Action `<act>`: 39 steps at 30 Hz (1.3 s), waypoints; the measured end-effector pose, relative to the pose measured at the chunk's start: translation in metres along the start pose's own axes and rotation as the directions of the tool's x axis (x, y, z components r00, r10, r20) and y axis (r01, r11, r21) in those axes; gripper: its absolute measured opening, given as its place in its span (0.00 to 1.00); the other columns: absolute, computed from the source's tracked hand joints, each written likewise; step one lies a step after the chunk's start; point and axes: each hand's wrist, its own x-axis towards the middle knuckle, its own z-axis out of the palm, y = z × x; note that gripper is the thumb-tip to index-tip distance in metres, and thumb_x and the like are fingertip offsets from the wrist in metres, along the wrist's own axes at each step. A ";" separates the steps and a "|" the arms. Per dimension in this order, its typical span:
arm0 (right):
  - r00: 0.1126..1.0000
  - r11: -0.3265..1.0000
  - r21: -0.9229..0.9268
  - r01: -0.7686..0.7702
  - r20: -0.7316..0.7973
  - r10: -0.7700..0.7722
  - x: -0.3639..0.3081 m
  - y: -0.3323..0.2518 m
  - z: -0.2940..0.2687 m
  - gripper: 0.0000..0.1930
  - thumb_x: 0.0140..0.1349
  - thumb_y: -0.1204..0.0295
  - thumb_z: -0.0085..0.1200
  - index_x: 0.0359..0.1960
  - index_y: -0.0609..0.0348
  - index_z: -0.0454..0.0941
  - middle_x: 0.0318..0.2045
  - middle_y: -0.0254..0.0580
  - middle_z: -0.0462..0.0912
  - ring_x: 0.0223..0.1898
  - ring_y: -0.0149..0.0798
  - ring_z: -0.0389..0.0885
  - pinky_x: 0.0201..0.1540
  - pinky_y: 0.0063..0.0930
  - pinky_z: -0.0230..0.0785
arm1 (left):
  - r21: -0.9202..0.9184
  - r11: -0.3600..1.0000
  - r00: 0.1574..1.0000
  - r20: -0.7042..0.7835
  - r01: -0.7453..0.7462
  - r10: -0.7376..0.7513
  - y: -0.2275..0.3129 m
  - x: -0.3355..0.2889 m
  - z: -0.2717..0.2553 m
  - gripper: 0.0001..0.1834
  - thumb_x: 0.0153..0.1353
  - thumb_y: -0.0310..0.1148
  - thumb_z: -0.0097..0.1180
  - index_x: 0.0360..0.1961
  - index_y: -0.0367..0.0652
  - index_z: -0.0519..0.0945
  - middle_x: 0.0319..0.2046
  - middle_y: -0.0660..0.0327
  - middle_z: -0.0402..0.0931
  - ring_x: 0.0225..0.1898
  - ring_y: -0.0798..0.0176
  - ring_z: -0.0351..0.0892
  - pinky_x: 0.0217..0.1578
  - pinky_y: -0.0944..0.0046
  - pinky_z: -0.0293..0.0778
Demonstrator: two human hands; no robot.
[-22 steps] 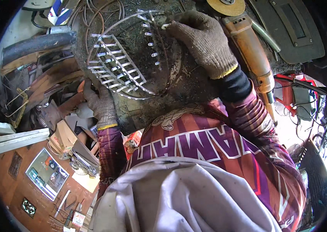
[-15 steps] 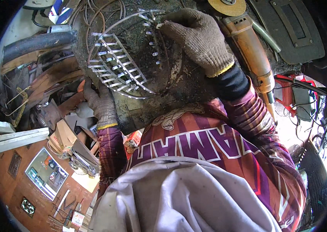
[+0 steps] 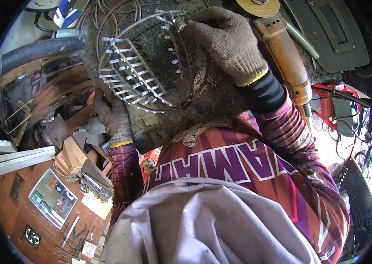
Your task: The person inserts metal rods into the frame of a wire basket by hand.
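A round metal frame [image 3: 127, 100] lies on the dark, dirt-covered worktop [image 3: 225, 103], with slanted rows of short shiny bars [image 3: 129, 70] attached to it. A curved line of small metal pieces [image 3: 173, 61] lies on the right side of the ring. My right hand [image 3: 227, 44], in a brown knit glove, pinches a small light-coloured metal piece [image 3: 182, 27] at the far right of the ring. My left hand [image 3: 116, 121], gloved alike, rests low at the worktop's left edge; its fingers are in shadow and what they touch is hidden.
An orange angle grinder [image 3: 285, 59] with a yellow disc [image 3: 258, 6] lies right of my right hand, beside a dark flat panel [image 3: 337, 37]. Brown cable [image 3: 102, 20] coils at the far left. A thick dark pipe [image 3: 41, 53] and piled scrap stand left of the worktop.
Both hands stay almost in place. My right hand's fingertips shift very slightly at the ring's far right, and the whole view moves a little.
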 end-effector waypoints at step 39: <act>0.998 0.996 0.083 -0.026 0.056 0.021 -0.021 0.017 -0.008 0.18 0.64 0.57 0.67 0.45 0.59 0.89 0.36 0.45 0.91 0.38 0.37 0.89 0.45 0.33 0.79 | -0.048 0.995 0.996 0.031 0.088 -0.086 0.019 -0.002 -0.002 0.25 0.77 0.34 0.55 0.71 0.39 0.70 0.63 0.50 0.77 0.63 0.54 0.76 0.65 0.58 0.70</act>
